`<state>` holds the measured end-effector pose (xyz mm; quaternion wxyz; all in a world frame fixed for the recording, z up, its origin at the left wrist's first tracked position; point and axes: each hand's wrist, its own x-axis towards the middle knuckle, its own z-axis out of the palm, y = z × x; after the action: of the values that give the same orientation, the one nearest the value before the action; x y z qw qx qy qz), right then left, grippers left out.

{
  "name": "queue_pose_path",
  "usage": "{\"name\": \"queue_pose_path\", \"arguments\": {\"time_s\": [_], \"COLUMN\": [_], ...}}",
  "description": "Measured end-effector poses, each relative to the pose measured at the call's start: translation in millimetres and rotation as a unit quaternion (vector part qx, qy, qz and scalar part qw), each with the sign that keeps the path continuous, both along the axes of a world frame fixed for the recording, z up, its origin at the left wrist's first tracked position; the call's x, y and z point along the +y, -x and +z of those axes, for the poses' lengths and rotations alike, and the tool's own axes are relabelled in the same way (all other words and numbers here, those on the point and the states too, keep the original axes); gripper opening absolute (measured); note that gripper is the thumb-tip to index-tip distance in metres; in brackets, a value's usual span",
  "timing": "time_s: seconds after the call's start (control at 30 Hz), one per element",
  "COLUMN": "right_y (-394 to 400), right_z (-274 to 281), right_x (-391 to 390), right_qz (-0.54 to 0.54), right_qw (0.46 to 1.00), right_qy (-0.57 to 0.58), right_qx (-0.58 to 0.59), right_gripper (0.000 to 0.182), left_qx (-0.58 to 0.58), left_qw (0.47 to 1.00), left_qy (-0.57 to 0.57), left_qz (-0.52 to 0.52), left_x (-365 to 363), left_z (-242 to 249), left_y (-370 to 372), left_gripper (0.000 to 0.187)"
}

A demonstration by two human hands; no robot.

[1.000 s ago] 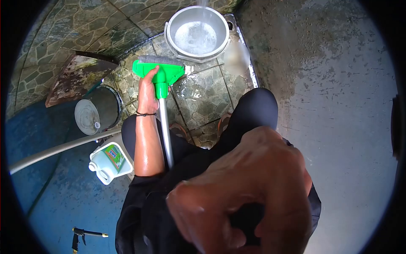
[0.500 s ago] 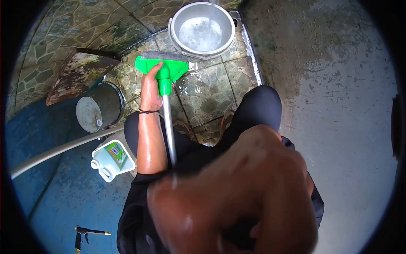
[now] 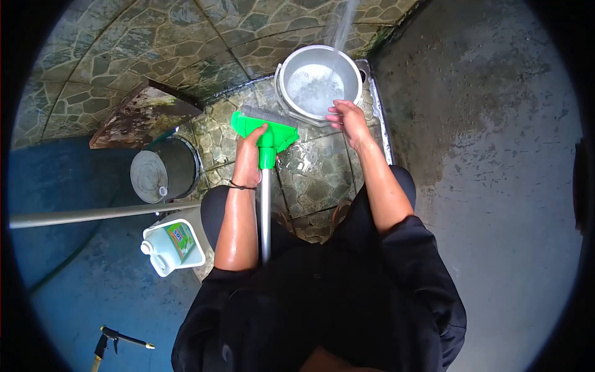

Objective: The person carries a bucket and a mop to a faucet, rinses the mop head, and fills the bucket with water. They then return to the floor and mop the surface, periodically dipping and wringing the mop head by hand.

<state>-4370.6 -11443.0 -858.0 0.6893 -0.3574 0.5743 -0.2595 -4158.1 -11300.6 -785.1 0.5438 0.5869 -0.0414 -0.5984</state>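
Note:
My left hand (image 3: 249, 155) is closed round the neck of a scrubber (image 3: 271, 134) with a bright green head, a grey pad along its far edge and a metal pole. The pole runs back between my legs. Just above the tiles, the scrubber head lies close to the near left side of a grey bucket (image 3: 354, 80). Foamy water fills part of the bucket, and a stream of water (image 3: 344, 28) falls into it from above. Over the bucket's near right rim is my right hand (image 3: 350, 122), fingers loosely curled and apart, holding nothing.
Left of my legs are a lidded metal container (image 3: 176, 167) and a white tub (image 3: 197, 239) with an SOS-labelled jug (image 3: 164, 251). A metal pole (image 3: 93, 216) crosses there. A spray gun (image 3: 114, 338) lies lower left. A stained board (image 3: 145, 115) leans near the tiled wall.
My right hand has swung from close before the camera out to the bucket rim. The view has shifted, showing more wall. My left hand keeps hold of the scrubber.

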Motion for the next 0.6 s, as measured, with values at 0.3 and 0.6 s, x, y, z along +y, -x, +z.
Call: {"name": "queue_pose_path", "arguments": {"time_s": [0.3, 0.6], "right_y": [-8, -8], "right_z": [-18, -17], "right_x": [0, 0], "right_qz": [0.042, 0.045], "right_qw": [0.998, 0.996], "right_qy": [-0.047, -0.061], "right_qx": [0.022, 0.035], "right_gripper": [0.029, 0.028], "left_qx": [0.000, -0.007], "left_qw": [1.000, 1.000], "left_qy": [0.002, -0.003], "left_qz": [-0.015, -0.020], "left_x": [1, 0], "left_z": [1, -1], "left_y": [3, 4], "left_gripper": [0.031, 0.033]}}
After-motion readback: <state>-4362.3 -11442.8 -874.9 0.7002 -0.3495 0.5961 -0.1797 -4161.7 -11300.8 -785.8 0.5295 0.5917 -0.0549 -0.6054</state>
